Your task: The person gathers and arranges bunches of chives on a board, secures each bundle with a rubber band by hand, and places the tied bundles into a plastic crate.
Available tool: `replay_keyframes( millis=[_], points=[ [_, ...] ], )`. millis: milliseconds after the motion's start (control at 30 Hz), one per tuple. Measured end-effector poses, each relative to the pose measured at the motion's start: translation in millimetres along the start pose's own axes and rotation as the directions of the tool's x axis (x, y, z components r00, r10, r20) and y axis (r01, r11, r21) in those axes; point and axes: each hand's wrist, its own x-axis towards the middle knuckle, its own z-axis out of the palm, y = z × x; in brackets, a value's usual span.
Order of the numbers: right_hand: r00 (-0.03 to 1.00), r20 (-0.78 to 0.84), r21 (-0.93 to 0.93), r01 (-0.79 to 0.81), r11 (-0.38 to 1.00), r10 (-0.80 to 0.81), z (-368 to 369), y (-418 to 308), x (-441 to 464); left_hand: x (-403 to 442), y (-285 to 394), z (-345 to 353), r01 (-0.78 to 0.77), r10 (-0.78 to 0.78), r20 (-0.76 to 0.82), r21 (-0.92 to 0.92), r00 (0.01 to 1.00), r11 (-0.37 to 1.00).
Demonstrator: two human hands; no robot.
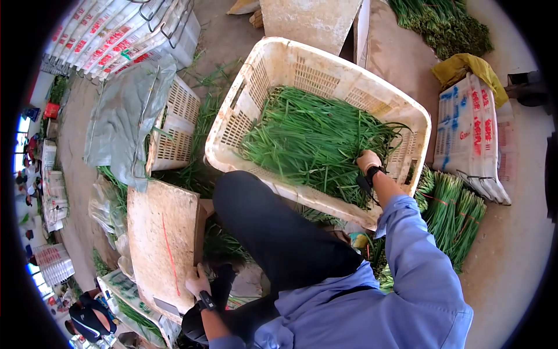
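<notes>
A large off-white plastic crate (279, 46) stands in front of me with long green leaves, like garlic chives, (308, 131) piled inside. At the right end of the pile, my right hand (368, 161) is closed on some of the leaves; its fingertips are partly hidden among them. My left hand (199, 282) rests at the edge of a stained whitish board (160, 244), thumb apart from the fingers, holding nothing that I can see. A dark-trousered knee (250, 198) of mine is close against the crate's near side.
Tied green bundles (444, 203) lie right of the crate, near white crates with red writing (468, 125). More crates (128, 35) are stacked at upper left. A grey-green sheet (125, 116) drapes over another crate. Greens (444, 29) lie at upper right. A person (92, 317) is at lower left.
</notes>
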Motion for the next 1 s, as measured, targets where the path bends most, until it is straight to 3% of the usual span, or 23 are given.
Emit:
replay_keyframes(
  millis=[33,100,167,200,300,333,433,500,533,633,733,867,967,1000],
  points=[
    [0.999,0.003,-0.018,0.045,0.999,-0.045,1,-3,-4,-1,-1,-1,0.004,-0.004,-0.005,-0.003,1.0,1.0],
    [0.938,0.055,0.039,0.339,0.94,-0.341,7,4,-14,-3,-3,-1,0.018,-0.018,-0.004,-0.029,1.0,0.999],
    [0.831,0.427,0.131,0.333,0.934,-0.356,-17,-1,-36,-5,-6,1,0.02,-0.02,0.0,-0.048,1.0,0.999],
    [0.771,0.504,0.048,0.425,0.904,-0.39,-23,1,-38,-6,-8,3,0.015,-0.014,0.003,-0.054,1.0,0.998],
    [0.884,0.319,-0.255,0.426,0.868,-0.341,-38,-7,-30,-9,-15,5,0.027,-0.026,0.028,-0.036,0.999,0.999],
    [0.942,0.145,-0.136,0.321,0.937,-0.302,-38,-7,-22,-11,-18,4,0.039,-0.038,0.039,-0.022,0.998,0.999],
    [0.984,-0.113,0.149,0.154,0.977,-0.138,-36,-20,15,-13,-24,-2,0.091,-0.091,0.089,0.004,0.992,0.996],
    [0.977,-0.209,0.13,0.074,0.989,-0.045,-32,-35,25,-16,-22,-5,0.115,-0.114,0.08,-0.009,0.99,0.993],
    [0.991,-0.135,0.129,0.034,0.991,-0.017,-31,-44,28,-17,-20,-8,0.129,-0.128,0.073,-0.013,0.989,0.992],
    [0.992,-0.129,0.031,0.015,0.999,-0.011,-12,-65,33,-16,-8,-12,0.052,-0.052,0.027,-0.018,0.998,0.998],
    [0.991,-0.104,0.092,0.088,0.992,-0.078,-1,-79,36,-12,-10,-11,0.069,-0.068,0.061,-0.009,0.996,0.998],
    [0.873,-0.277,0.229,0.465,0.855,-0.4,-14,-91,7,1,1,-8,0.205,-0.199,0.058,-0.126,0.978,0.97],
    [0.845,-0.238,0.549,0.524,0.651,-0.479,-34,-105,-3,27,19,-16,0.278,-0.27,0.17,-0.026,0.948,0.96],
    [0.711,-0.438,0.191,0.672,0.716,-0.55,-47,-111,-15,36,13,-9,0.335,-0.307,0.202,-0.123,0.93,0.934]
  ],
)
